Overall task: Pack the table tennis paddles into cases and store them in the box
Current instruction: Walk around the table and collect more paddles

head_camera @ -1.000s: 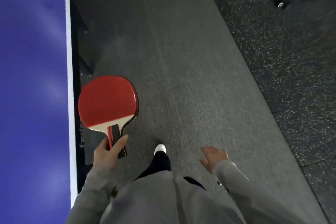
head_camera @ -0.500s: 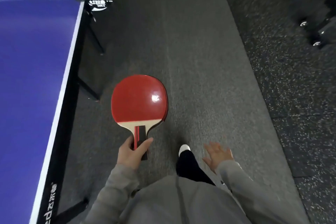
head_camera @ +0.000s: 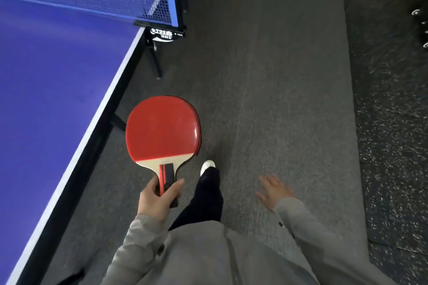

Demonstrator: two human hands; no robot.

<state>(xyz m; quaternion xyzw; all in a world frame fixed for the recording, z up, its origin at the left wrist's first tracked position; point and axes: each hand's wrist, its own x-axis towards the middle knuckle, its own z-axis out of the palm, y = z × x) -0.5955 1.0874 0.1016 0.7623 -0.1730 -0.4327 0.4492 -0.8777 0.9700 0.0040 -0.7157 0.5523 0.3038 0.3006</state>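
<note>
My left grip [head_camera: 157,201] is clenched around the handle [head_camera: 167,177] of the paddle [head_camera: 162,132], thumb on one side and fingers on the other, low near the handle's end. The paddle is in the air in front of me, red face up and almost flat. It is above the grey floor [head_camera: 266,99] and just beside the edge of the blue surface [head_camera: 58,99], not touching it. My right grip [head_camera: 274,190] is released, fingers spread, and holds nothing. It hangs well apart from the paddle, on the other side of my leg.

A dark rim shows behind the red face on its right side. I cannot tell if this is the back rubber or a second blade under it.

I judge the paddle to be light and stiff, a wooden blade with rubber sheets, so one grip is enough to carry it. The rubber probably marks easily, so I think it is better to hold only the handle or the bare wood just above it. With the hold so low, the head may swing. A hold closer to the blade would be more steady for sliding it into a case. No case and no box is in view, so the packing of this paddle is not yet begun.
</note>
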